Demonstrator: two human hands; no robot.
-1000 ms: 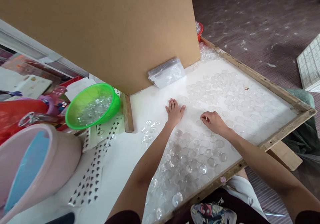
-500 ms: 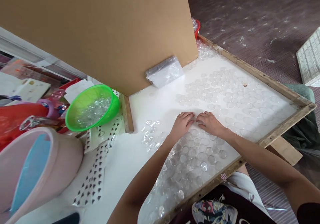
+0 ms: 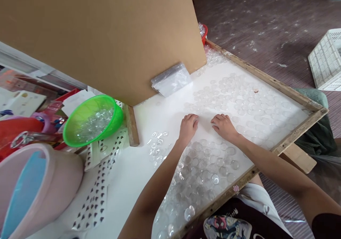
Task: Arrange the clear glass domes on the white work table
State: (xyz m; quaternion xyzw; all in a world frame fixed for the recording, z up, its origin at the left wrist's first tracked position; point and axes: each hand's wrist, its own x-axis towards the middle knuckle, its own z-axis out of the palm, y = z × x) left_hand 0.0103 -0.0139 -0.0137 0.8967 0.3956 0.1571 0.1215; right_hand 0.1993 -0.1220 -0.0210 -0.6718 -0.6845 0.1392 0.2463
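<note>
We rest our left hand (image 3: 188, 124) and right hand (image 3: 224, 126) palm-down, fingers loosely curled and holding nothing, on the white surface (image 3: 165, 114); clear glass domes (image 3: 210, 164) lie heaped near us, spread flat beyond, so spreading seems half done.

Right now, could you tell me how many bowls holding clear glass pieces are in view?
2: a green bowl left of the wooden frame, and a red bowl mostly hidden behind the cardboard sheet. Others may be hidden.

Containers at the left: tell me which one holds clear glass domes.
The green bowl beside the cardboard sheet; the pink tub nearer the camera shows only a blue inside.
</note>
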